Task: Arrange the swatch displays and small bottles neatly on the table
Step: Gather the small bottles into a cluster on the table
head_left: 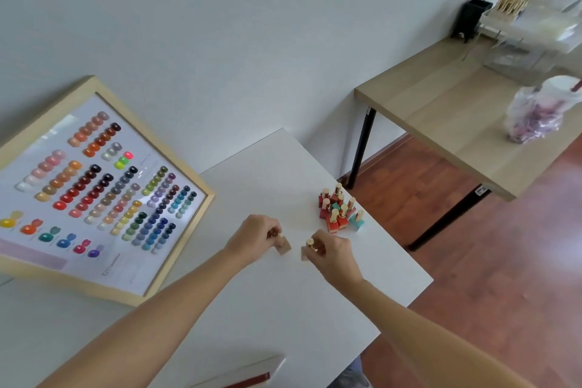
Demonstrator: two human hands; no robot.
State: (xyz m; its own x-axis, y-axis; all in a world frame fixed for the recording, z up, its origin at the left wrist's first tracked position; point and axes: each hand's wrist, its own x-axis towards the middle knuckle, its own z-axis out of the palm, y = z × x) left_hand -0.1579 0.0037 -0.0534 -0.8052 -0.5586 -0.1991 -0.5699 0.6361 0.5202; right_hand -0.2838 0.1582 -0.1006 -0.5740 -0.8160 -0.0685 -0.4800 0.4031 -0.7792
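On the white counter [283,309], the left hand [255,238] pinches one beige bottle [283,247] and the right hand [333,253] another [305,252], near the bottle cluster [340,209], beside the framed swatch display [94,189].

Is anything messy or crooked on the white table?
Yes. The red and teal bottles huddle in a jumble near the right edge of the white table, not in rows. The framed swatch board leans on the wall. Each hand, left hand and right hand, holds a beige bottle. Nothing looks spilled or broken.
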